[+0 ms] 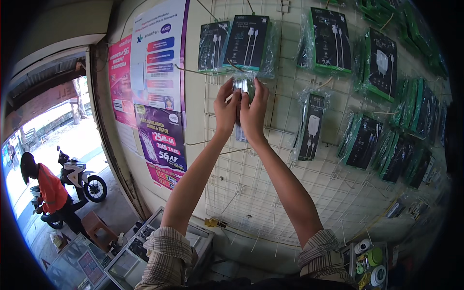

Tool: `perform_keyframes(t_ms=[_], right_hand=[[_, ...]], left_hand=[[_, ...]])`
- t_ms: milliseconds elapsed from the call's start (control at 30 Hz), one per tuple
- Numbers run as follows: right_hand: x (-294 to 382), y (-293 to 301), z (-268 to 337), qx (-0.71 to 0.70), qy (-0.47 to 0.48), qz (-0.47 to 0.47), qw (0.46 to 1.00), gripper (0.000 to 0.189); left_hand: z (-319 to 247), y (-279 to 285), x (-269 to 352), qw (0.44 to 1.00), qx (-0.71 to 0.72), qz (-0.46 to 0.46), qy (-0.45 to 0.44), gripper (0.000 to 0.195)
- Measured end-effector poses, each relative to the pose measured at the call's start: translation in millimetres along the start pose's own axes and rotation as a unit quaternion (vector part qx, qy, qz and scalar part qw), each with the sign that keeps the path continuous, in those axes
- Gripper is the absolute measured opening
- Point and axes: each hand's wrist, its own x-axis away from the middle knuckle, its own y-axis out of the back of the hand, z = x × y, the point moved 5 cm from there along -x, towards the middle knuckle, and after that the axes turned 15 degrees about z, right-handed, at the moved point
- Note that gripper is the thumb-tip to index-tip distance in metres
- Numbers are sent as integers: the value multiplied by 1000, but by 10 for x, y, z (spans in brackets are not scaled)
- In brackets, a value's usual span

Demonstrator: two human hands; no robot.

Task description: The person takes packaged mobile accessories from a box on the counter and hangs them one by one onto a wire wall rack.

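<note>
Both arms reach up to a white wire grid panel [250,195] on the wall. My left hand [226,105] and my right hand [254,108] grip a narrow package in clear plastic [240,132] from both sides, thumbs together on its front. Its upper end meets a hook [235,65] of the panel; whether the hook passes through it cannot be told. Just above hang boxed charging cables [247,43] in plastic wrap, with a smaller cable box [214,45] at their left. To the right of my right hand hangs a slim charger box [311,127].
More boxed chargers [380,65] and cable packs [362,141] hang at the right. Bare hooks jut from the grid. Glass display cases [159,217] stand below left, and a shelf of containers [373,268] below right. Outside the doorway a person in orange [52,188] stands near motorcycles [76,177].
</note>
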Motion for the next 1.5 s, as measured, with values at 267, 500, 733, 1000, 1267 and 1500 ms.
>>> perform_keyframes(t_ms=[267,500,733,1000,1267,1500], right_hand=[[-8,-62,170,-62,-32,-7,998,43],[-33,-110,394,-104,-38,-1,994,43],[-69,-112,579,-163,-35,-1,986,42],[-143,-104,737,-144,37,-9,989,42],[635,-264,877,-255,-2,118,960,47],[2706,-966,690,-442,-291,362,768,39]], left_hand=[[-313,218,10,999,39,0,2,41],[-556,339,31,995,103,5,15,42],[-808,382,39,996,83,5,17,42],[-1007,416,23,997,82,7,-5,41],[-1133,614,876,989,119,-88,-11,42],[-490,1000,2896,940,82,-218,249,26]])
